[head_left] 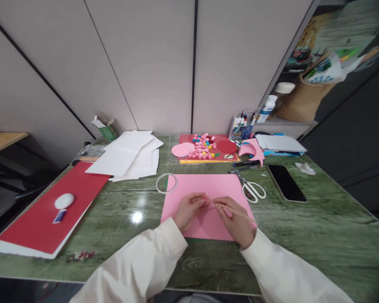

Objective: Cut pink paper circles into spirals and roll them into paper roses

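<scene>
Above a pink sheet of paper (180, 185), my left hand (189, 209) pinches a small curled pink piece (206, 198) between thumb and fingers; it looks like rolled paper. Close beside it, my right hand (235, 221) is closed around a thin pale stick (240, 213), whose tip points at the pink piece. I cannot tell whether the tip touches it. White-handled scissors (252, 191) lie at the sheet's right edge. A white ring of tape (158, 185) overlaps its upper left corner.
Behind the sheet, pink, yellow and blue small pieces (204, 147) are heaped on a red sheet (186, 139). White papers (126, 151) and a long red sheet (34, 219) lie left. A phone (286, 183) rests right. Pens (242, 124) stand at the back by the wall.
</scene>
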A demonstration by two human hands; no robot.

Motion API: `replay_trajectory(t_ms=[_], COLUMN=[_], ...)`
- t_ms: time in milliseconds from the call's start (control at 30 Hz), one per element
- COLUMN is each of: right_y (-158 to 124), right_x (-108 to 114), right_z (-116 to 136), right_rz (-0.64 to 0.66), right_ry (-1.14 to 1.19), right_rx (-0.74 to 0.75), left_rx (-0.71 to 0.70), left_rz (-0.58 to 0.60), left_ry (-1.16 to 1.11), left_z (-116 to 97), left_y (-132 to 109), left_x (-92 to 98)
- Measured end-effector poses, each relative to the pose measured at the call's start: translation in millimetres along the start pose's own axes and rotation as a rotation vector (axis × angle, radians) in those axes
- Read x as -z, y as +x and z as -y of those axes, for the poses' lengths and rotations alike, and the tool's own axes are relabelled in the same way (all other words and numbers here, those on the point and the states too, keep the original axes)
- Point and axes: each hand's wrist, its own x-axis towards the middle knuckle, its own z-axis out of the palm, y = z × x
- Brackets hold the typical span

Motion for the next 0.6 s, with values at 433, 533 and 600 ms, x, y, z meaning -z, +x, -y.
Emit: replay_trajectory(t_ms=[433, 533, 600], right_y=[0.2, -0.9, -2.3], right_x=[-1.2, -4.0, -6.3], right_z=[2.7, -1.6, -5.0], right_rz=[0.034, 0.045, 0.034], right_ry=[-0.114, -0.151, -0.174], right_rx=[0.105, 0.169, 0.199], left_rx=[-0.029, -0.088, -0.125], left_rz=[-0.041, -0.054, -0.064], left_ry=[0.113, 0.224, 0.283], left_z=[0.7, 3.7, 5.2], left_y=[2.5, 5.4, 6.5], left_x=[1.8, 4.6, 5.3])
